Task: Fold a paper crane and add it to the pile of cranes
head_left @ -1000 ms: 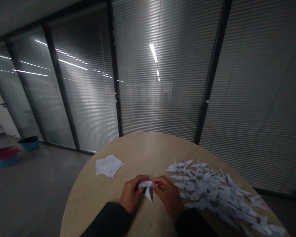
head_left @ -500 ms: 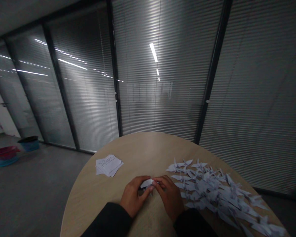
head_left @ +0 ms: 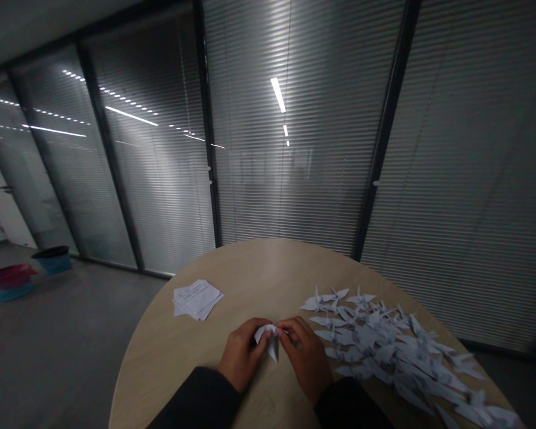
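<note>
A small piece of white folded paper (head_left: 270, 341) is pinched between both my hands just above the round wooden table (head_left: 254, 271). My left hand (head_left: 243, 357) grips its left side with fingers curled. Closed on its right side is my right hand (head_left: 306, 356). A pointed flap of the paper hangs down between my thumbs. Both sleeves are dark.
A large heap of white folded paper cranes (head_left: 384, 345) spreads over the table's right side, close to my right hand. A stack of square paper sheets (head_left: 196, 299) lies at the left. Glass walls with blinds stand behind. Coloured basins (head_left: 13, 277) sit on the floor, far left.
The folded paper was pressed flatter between my fingers half a second ago; now a pointed flap hangs down again. My hands have stayed almost in place.
</note>
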A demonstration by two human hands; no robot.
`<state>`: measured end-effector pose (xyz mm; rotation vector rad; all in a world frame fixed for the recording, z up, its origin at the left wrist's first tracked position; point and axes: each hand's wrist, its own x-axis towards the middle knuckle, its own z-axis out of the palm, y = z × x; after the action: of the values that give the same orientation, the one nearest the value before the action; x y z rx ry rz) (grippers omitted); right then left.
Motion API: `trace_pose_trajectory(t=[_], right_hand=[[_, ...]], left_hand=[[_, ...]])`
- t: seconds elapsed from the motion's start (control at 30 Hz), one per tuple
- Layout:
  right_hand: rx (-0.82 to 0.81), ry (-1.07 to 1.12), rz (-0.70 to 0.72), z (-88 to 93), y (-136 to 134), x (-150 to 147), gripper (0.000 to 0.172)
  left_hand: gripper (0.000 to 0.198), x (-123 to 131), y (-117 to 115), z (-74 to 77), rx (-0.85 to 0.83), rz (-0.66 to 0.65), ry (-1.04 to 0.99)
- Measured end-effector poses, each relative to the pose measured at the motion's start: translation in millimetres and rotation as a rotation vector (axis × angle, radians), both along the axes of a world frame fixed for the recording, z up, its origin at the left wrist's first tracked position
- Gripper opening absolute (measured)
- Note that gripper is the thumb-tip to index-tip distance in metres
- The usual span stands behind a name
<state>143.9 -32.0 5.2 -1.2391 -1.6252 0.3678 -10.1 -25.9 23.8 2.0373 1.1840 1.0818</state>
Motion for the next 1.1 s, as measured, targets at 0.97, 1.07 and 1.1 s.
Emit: trace_pose_trajectory(t=[0.97,1.07,1.1], right_hand=[[-0.133,0.052,-0.011,5.1,1,2,0.023],[-0.104,0.057,-0.010,5.1,1,3,0.024],[-0.085,0.057,-0.011,4.7,2,3,0.025]], left_hand=[[0.032,-2,0,2.3,0.009,-0.136,0.043],[0.032,-2,0,1.6,0.030,-0.153,0.046],[0.031,-1,0,1.1,0.038,-0.159,0.044]])
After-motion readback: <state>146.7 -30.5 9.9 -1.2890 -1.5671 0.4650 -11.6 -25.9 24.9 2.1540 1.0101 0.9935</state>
